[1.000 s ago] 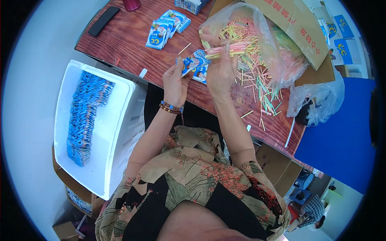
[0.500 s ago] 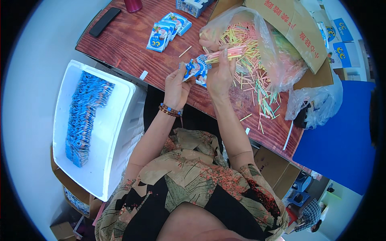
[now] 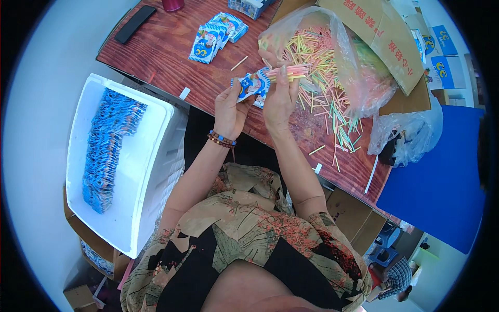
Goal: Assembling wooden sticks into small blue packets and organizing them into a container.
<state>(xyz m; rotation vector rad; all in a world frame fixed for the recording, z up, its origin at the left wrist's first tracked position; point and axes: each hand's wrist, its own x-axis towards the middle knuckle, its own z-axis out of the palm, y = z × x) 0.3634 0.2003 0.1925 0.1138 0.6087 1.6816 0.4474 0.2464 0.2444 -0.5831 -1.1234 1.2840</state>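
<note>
My left hand [image 3: 227, 113] is closed on a small blue-and-white packet [image 3: 249, 88] above the near edge of the table. Close beside it, my right hand [image 3: 278, 108] pinches a bundle of thin pink and yellow sticks [image 3: 293, 70] between thumb and fingers. The bundle's left end meets the packet's upper right end; how deep it sits inside is hidden. Further right, a heap of loose pastel sticks [image 3: 314, 52] spills from a clear plastic bag [image 3: 343, 57] onto the wood. Several similar packets [image 3: 205, 44] lie overlapping beyond my left hand.
At my left, a white foam box [image 3: 148, 171] holds rows of blue packets [image 3: 104, 148]. A black phone-like object [image 3: 135, 25] and a red cup [image 3: 172, 4] rest on the far left of the table [image 3: 171, 57]. A cardboard box [image 3: 377, 39] stands behind the bag. Another person [image 3: 397, 278] is at lower right.
My right hand has shifted slightly left, closer to the packet, and less of the stick bundle shows beyond its fingers. My left hand still grips the packet.
</note>
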